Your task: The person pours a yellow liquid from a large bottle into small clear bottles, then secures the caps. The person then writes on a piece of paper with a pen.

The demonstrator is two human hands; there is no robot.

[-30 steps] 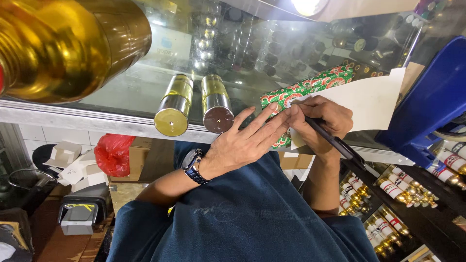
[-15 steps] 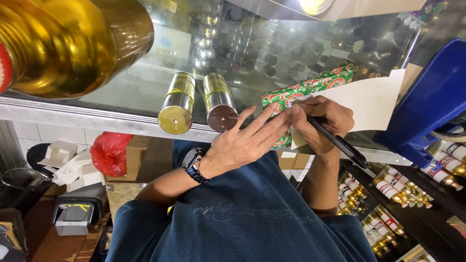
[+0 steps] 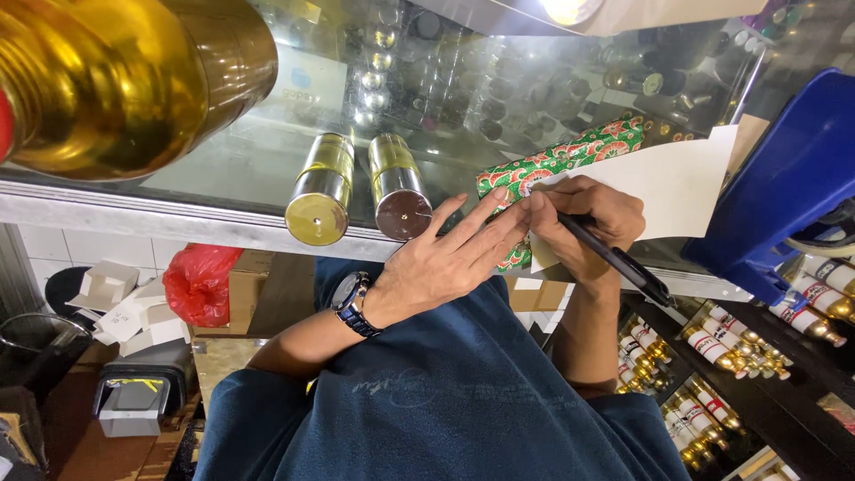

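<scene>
Pen (image 3: pixel 614 258) in right hand (image 3: pixel 583 223) grip

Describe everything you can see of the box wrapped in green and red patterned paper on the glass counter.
The box wrapped in green and red patterned paper is long and narrow, with a glossy floral print. It lies flat on the glass counter, running diagonally. A white paper sheet covers part of it. The left hand presses fingers on its near end; the right hand, holding a black pen, works right beside them. Its far end nears small bottles.
</scene>
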